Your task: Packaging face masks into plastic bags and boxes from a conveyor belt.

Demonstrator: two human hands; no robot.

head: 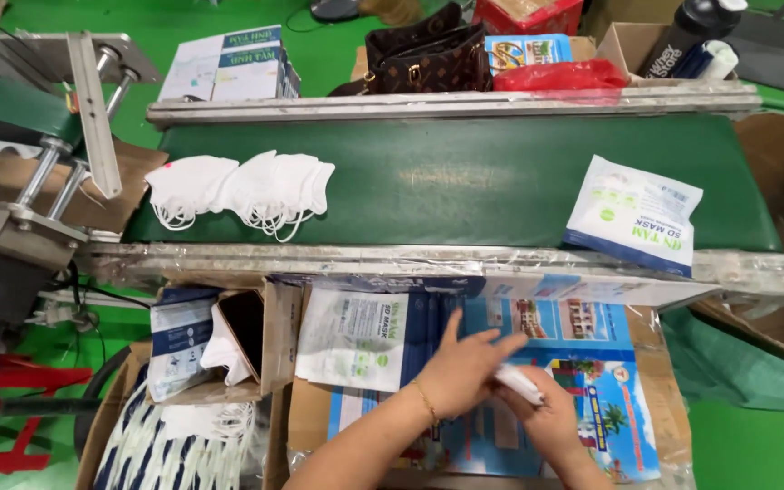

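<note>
— Both forearms are cut off by the bottom edge. What do the hands hold?
— Right hand (544,419) pinches a white folded mask (517,385); left hand (466,361), fingers spread, lies over it, hiding most of it.
— Where is that?
— Above the printed carton (592,363), below the green conveyor belt (465,181) with its mask pile (242,191) and sealed pouch (632,213).

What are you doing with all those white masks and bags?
A person stands at a green conveyor belt. Both hands are down over a colourful printed sheet: the left hand lies spread above the right hand, which grips a small white folded item, likely a mask. A stack of white masks lies on the belt at the left, and a sealed mask packet at the right. Another packet sits beside the hands.
</note>
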